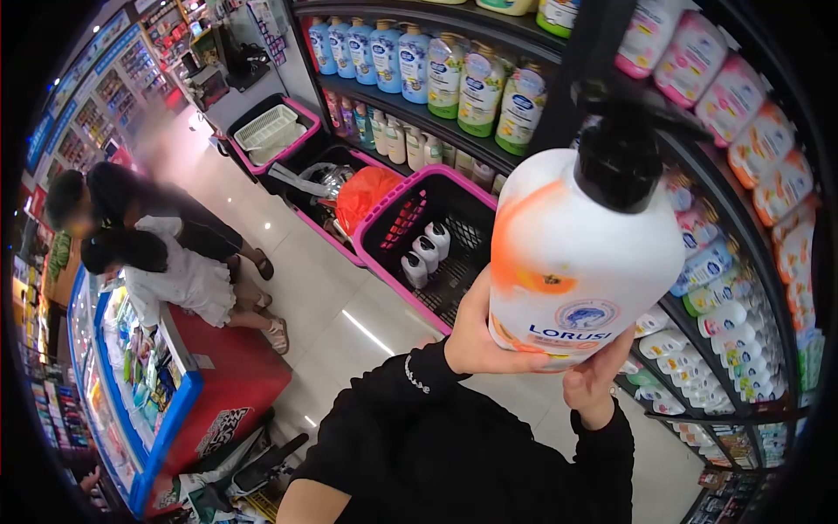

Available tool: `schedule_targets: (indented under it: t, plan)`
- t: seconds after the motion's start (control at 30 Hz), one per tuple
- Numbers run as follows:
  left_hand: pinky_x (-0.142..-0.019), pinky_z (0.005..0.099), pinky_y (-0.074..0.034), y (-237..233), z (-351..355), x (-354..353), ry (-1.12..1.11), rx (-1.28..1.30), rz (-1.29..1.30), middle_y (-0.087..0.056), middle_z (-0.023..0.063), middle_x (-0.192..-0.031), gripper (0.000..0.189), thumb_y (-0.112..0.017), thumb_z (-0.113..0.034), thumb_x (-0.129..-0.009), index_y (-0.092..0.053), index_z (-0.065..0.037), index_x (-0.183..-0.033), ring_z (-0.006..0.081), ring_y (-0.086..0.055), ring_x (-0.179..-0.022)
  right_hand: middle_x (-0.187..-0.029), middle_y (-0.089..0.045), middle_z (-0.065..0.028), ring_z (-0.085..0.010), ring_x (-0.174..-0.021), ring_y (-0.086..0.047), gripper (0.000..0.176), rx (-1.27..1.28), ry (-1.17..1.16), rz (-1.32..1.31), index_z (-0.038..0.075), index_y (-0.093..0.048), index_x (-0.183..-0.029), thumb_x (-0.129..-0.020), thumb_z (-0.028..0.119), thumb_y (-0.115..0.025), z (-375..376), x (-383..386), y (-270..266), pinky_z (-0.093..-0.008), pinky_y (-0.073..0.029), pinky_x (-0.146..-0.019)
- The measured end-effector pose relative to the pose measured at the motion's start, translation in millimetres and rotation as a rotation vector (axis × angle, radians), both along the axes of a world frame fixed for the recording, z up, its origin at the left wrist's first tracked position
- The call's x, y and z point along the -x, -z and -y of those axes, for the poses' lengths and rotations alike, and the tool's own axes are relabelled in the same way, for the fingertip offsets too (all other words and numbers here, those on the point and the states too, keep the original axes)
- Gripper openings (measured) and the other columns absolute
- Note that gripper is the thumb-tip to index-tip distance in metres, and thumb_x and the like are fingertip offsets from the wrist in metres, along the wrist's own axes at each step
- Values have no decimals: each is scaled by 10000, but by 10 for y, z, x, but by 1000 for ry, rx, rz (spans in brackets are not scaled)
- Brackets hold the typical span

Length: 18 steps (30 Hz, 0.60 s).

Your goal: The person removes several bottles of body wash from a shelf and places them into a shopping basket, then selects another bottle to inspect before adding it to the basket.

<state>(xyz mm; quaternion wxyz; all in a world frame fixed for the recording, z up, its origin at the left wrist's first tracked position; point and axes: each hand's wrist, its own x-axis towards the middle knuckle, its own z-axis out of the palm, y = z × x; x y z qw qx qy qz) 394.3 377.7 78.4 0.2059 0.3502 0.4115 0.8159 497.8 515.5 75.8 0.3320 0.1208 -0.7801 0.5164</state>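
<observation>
- Head view, and we have the white LORUSI pump bottle (580, 262) tilted between our two sets of fingers, its black pump (620, 166) farthest from them!
- Our left hand (478, 339) grasps the lower left side; our right hand (599, 384) cups the lower right, some fingertips hidden. What's inside, we can't tell.
- Just beyond the left fingers, a pink-rimmed basket (463, 272) carries three small white items (426, 252) in a row.
- Past that, farther from those fingers, we spot a red bag (363, 199) in the second basket, then a pale slatted tray (266, 129) in the third.
- Above the left fingers, blue bottles (385, 57) line the shelf (419, 109)!
- Well left of them, a blue-rimmed freezer (166, 428) brims with packages (140, 371).
</observation>
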Motion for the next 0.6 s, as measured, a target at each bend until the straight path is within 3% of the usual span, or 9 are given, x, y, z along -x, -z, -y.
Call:
schedule_targets:
  t: [0.03,0.17,0.23,0.37,0.43,0.47,0.57,0.6]
  plan:
    - [-886,313,-364,49,22,142,-21,20,-16,-460,103,-1134,832,-789,-193,-561,-310,6,-1212,177,-455,-1051,-1296,-232,-205,-284,-1194,-296,914,-23,-13,-5,-49,-72,-1302,-723,384,-630,-37,134,33,-380,-270,-959]
    - [-874,311,-373,185,134,703,-68,99,-78,-485,96,-1103,825,-800,-214,-546,-337,4,-1193,175,-473,-1031,-1292,-262,-199,-294,-1200,-299,959,-27,37,50,-46,-121,-1299,-667,406,-683,-135,630,-5,-382,-254,-967]
    - [-872,312,-375,272,196,998,-68,119,-52,-487,97,-1104,828,-799,-221,-546,-338,3,-1196,176,-477,-1029,-1296,-282,-194,-300,-1202,-308,1043,367,104,153,-38,-151,-1298,-581,431,-746,-64,1018,-365,-364,-245,-972]
    - [-857,310,-388,458,208,1245,-144,123,-98,-504,111,-1095,827,-801,-235,-534,-360,8,-1190,188,-508,-1001,-1303,-290,-195,-280,-1208,-313,1084,367,-45,228,-33,-178,-1295,-519,420,-784,-141,1502,-616,-346,-240,-979]
    - [-846,307,-395,517,256,1345,-148,180,-139,-513,118,-1083,825,-802,-241,-526,-372,11,-1184,194,-522,-984,-1243,-381,-152,-231,-1130,-421,1099,290,-45,354,-50,-268,-1256,-449,487,-785,-151,1652,-670,-331,-341,-935]
    - [-836,303,-403,545,274,1386,-154,235,-198,-522,126,-1070,823,-803,-247,-518,-384,14,-1177,200,-536,-966,-1243,-381,-152,-231,-1130,-421,1099,289,-46,368,-50,-268,-1256,-449,487,-785,-164,1695,-692,-331,-341,-935]
    - [-774,304,-436,688,280,1462,-215,292,-245,-555,134,-987,788,-800,-261,-497,-420,10,-1132,236,-575,-887,-1168,-448,-120,-193,-1036,-490,1019,161,-101,647,-45,-374,-1197,-361,310,-835,-280,1837,-688,-293,-398,-854]
    - [-755,306,-445,734,283,1468,-229,333,-279,-564,135,-960,776,-798,-263,-494,-427,7,-1120,249,-584,-861,-1168,-448,-120,-193,-1036,-490,1019,160,-104,661,-45,-374,-1197,-361,310,-835,-317,1894,-689,-293,-398,-854]
